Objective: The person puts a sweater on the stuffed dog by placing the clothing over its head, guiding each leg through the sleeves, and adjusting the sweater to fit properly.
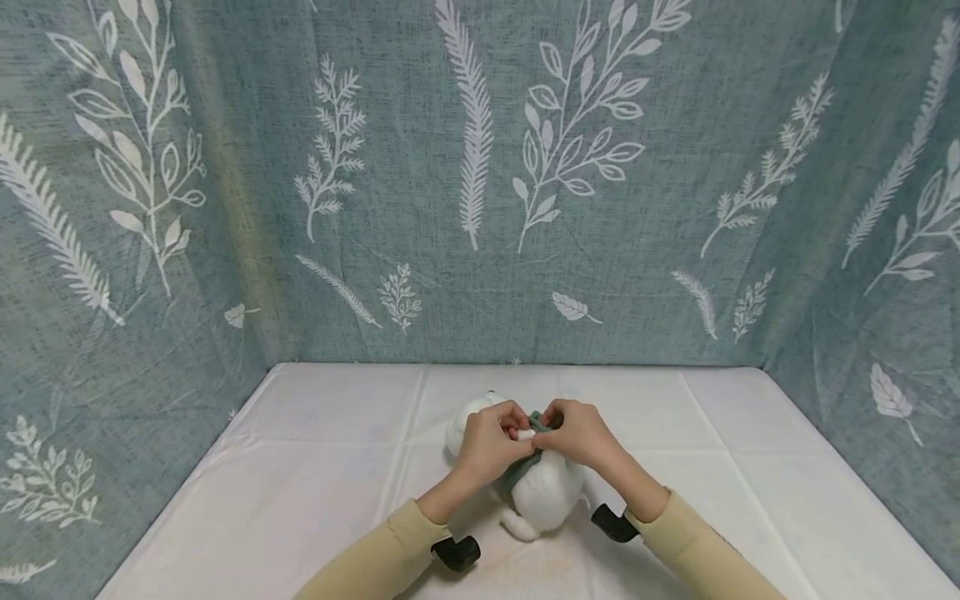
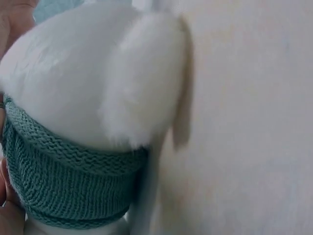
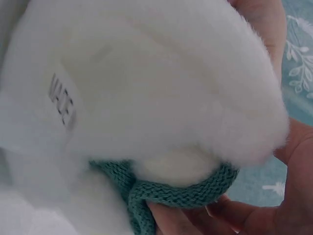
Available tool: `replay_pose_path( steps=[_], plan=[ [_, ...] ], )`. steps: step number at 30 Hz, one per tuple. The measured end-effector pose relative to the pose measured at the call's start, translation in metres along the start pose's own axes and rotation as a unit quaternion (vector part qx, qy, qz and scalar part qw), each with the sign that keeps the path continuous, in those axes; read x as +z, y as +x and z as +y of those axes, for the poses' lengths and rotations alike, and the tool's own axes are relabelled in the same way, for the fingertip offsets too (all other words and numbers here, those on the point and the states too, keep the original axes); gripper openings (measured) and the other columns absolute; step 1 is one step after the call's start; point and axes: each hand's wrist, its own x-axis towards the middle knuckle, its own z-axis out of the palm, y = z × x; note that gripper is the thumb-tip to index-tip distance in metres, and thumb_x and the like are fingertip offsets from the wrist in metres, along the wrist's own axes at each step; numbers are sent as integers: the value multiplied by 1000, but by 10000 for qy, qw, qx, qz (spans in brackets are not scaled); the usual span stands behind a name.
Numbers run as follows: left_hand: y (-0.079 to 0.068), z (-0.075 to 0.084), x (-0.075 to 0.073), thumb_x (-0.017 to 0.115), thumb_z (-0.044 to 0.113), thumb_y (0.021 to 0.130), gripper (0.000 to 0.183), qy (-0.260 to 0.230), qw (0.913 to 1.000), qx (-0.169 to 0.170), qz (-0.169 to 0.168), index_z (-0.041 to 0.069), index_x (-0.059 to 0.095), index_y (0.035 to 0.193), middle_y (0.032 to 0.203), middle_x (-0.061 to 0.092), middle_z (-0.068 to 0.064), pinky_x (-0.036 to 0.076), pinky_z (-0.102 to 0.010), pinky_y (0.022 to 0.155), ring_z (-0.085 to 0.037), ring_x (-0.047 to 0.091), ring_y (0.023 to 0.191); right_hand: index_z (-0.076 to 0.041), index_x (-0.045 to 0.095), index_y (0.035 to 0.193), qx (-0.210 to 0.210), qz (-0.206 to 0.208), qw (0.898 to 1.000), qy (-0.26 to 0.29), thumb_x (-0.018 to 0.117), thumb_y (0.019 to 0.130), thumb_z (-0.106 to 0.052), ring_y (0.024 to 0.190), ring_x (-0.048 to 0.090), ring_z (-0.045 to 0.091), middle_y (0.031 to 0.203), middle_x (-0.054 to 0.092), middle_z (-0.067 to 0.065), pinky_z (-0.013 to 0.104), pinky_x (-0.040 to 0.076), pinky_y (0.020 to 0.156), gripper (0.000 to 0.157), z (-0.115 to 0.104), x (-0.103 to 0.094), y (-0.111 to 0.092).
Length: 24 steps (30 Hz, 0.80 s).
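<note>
A white plush toy (image 1: 551, 492) lies on its side on the table, its head toward the upper left. Around its middle sits a green knitted garment (image 2: 78, 186). My left hand (image 1: 491, 442) pinches a small white limb (image 1: 525, 434) of the toy between thumb and fingers. Opposite it, my right hand (image 1: 581, 433) grips the edge of the knit, thumb and fingers curled on it. In the right wrist view a rolled knit edge (image 3: 186, 193) loops around a white nub, with fingers (image 3: 171, 220) tucked beneath. A sewn label (image 3: 61, 100) shows on the fur.
A white cloth (image 1: 337, 483) with fold creases covers the table. Blue-green curtains (image 1: 420, 183) with white leaf prints stand behind and at both sides. Black wrist devices (image 1: 456, 552) hang under both forearms, close to the tabletop.
</note>
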Motion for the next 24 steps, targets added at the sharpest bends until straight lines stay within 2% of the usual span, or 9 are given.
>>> replay_pose_path(
  steps=[3,7,10,14,16,20,24],
  plan=[
    [-1,-1,-1,75,5,70,15,-133,9999,-88,13,11,63,75,59,61,2,41,-17,50,-4,50,53,-9,64,91,-11,-9,9999,114,73,77,-22,74,57,14,84,63,1,30,48,62,21,4,2,1],
    [0,1,-6,72,2,71,15,-40,9995,-174,-279,12,63,78,64,60,2,43,-19,52,-6,51,57,-12,66,97,-290,-82,9987,414,70,82,-24,85,62,16,91,65,0,32,52,70,20,18,4,1],
    [1,7,-11,70,1,74,17,440,9968,-158,-641,13,62,83,72,61,3,45,-20,55,-7,53,63,-15,68,102,-467,-190,9962,704,70,84,-27,94,65,21,99,68,1,35,54,74,22,27,3,1],
    [3,18,-15,70,0,75,19,1238,9869,-21,-1031,12,63,89,78,63,2,45,-20,58,-7,53,68,-17,70,103,-526,-294,9944,868,72,83,-33,96,67,24,103,69,2,34,55,74,25,30,1,1],
    [3,21,-16,71,0,75,20,1477,9823,59,-1153,11,63,89,77,63,1,44,-20,58,-7,52,67,-17,71,102,-590,-372,9938,862,73,83,-33,95,67,23,103,70,2,34,55,74,25,30,0,1],
    [2,17,-15,71,0,74,18,1504,9818,309,-1118,9,63,86,75,63,-1,43,-19,58,-7,50,65,-18,71,99,-741,-473,9941,643,74,82,-32,92,67,19,101,69,0,32,55,74,23,29,-3,0],
    [2,11,-13,71,3,71,17,1543,9829,564,-834,12,61,82,70,59,2,40,-18,58,-5,46,63,-18,71,91,-1009,-175,9946,180,76,81,-26,80,66,12,88,69,-4,26,54,68,14,24,-6,-6]
  ],
)
